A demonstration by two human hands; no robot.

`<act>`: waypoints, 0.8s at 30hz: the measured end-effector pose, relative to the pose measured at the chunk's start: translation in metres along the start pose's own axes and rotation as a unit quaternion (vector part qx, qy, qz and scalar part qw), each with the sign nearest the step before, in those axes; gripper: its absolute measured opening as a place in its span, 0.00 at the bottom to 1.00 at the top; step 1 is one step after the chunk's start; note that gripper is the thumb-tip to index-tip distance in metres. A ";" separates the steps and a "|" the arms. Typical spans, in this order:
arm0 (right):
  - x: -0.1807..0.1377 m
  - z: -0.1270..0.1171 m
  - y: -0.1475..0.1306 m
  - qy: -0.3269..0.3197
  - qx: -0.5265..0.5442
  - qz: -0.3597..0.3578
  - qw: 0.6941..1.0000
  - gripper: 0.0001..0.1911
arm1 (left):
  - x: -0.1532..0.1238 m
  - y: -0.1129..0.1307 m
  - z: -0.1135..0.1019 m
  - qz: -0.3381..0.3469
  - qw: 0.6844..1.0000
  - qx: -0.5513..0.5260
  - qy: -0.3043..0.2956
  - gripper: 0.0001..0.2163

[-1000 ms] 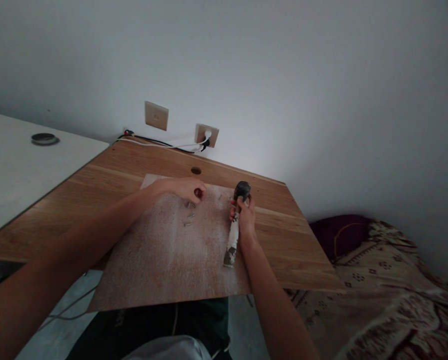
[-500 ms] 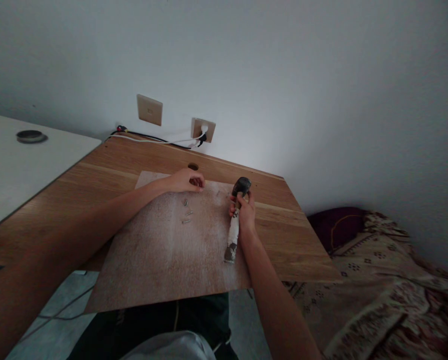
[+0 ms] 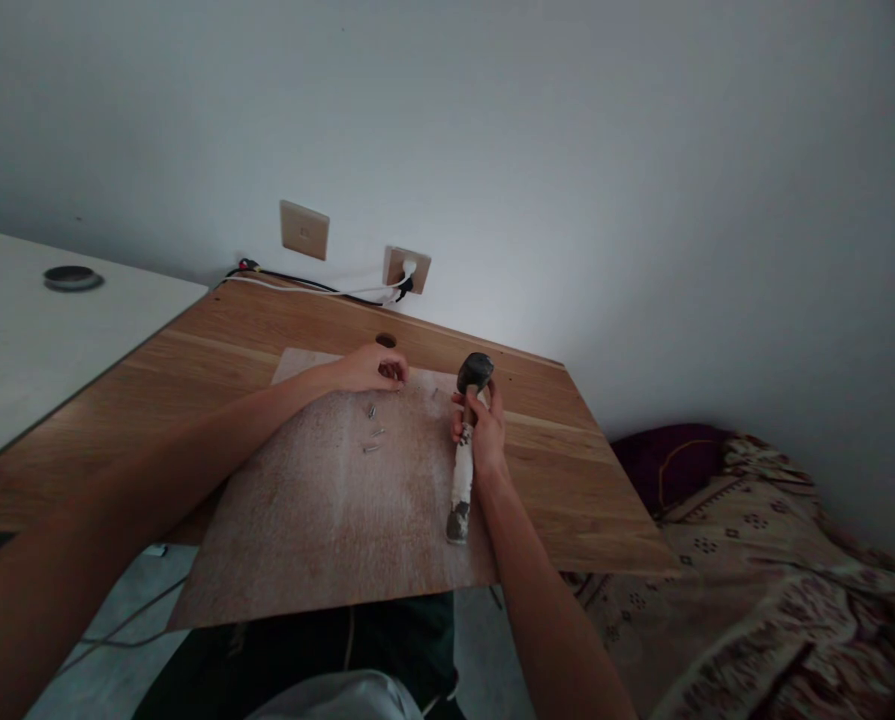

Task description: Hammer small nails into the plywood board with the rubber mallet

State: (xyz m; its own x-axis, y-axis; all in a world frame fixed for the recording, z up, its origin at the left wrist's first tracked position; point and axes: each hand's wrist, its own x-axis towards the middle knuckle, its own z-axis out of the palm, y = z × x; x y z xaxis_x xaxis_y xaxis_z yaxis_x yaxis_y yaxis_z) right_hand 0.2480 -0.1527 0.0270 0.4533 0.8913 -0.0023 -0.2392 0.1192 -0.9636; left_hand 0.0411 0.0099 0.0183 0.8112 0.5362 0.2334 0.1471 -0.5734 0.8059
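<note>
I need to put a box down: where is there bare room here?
Bare: the near half of the board, this side of the nails; the table left of the board; the strip right of the hammer. Crowded: the board's far end, with left hand, nails and right hand.

I am sitting in a bedroom at home, at a brown wooden desk (image 3: 559, 470). Right of the desk, a rumpled cream-and-maroon patterned bedspread (image 3: 754, 600) is lying against a dark maroon pillow (image 3: 664, 460). Behind the desk, a beige switch plate (image 3: 304, 229) and a beige socket (image 3: 406, 269) are sitting on the plain white wall (image 3: 567, 150). Left of the desk, a white tabletop (image 3: 34, 350) is standing.
</note>
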 end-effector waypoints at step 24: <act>-0.030 0.043 -0.012 -0.172 0.042 0.037 0.983 0.44 | 0.001 -0.012 -0.001 0.003 1.000 -0.009 -0.021 0.19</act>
State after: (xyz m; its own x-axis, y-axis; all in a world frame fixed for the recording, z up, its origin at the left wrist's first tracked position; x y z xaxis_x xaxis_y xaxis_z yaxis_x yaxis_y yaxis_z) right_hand 0.2001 -0.1622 0.0500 0.1174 0.9925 0.0331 -0.3369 0.0711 -0.9389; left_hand 0.0395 0.0182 0.0099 0.8353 0.5061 0.2149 0.1330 -0.5652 0.8142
